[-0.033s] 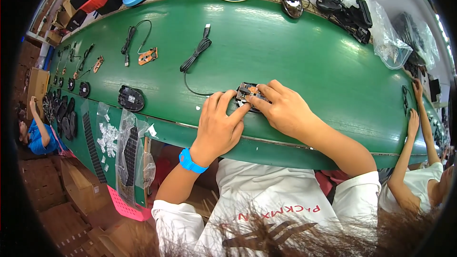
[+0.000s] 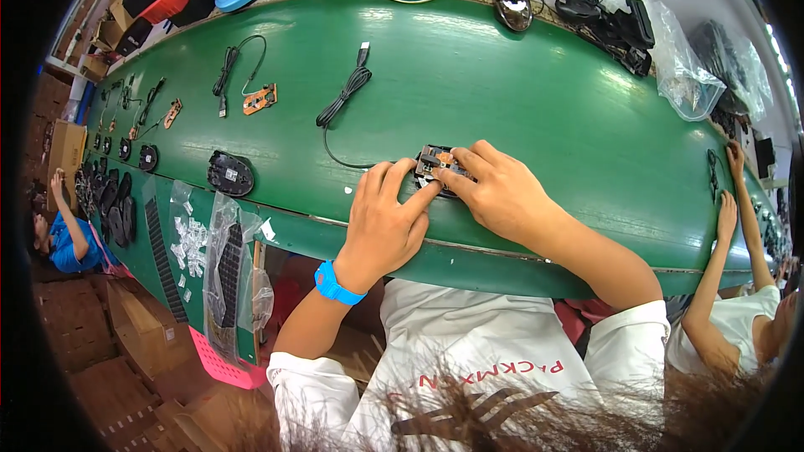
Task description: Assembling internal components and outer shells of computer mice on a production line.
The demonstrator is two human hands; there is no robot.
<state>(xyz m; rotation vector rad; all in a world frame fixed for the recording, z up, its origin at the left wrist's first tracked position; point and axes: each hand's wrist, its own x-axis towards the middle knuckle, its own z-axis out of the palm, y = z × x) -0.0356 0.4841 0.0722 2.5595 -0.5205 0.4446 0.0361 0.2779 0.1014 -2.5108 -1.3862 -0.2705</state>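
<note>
An opened computer mouse (image 2: 437,169), a circuit board seated in a black lower shell, lies on the green bench just ahead of me. My left hand (image 2: 387,216) closes on its left side, index finger and thumb at the edge. From the right, my right hand (image 2: 502,197) grips the board, with fingertips on its upper and right parts. Fingers cover some of the board and shell. A black cable (image 2: 345,96), bundled in the middle, leads from the mouse to a USB plug lying further off.
Left on the green bench (image 2: 519,75) lie a black mouse shell (image 2: 230,173) and a cabled orange circuit board (image 2: 260,99). Plastic bags (image 2: 222,268) hang at the near edge. Mouse parts (image 2: 512,7) crowd the far ledge. Co-workers' arms (image 2: 725,226) reach in at right and far left.
</note>
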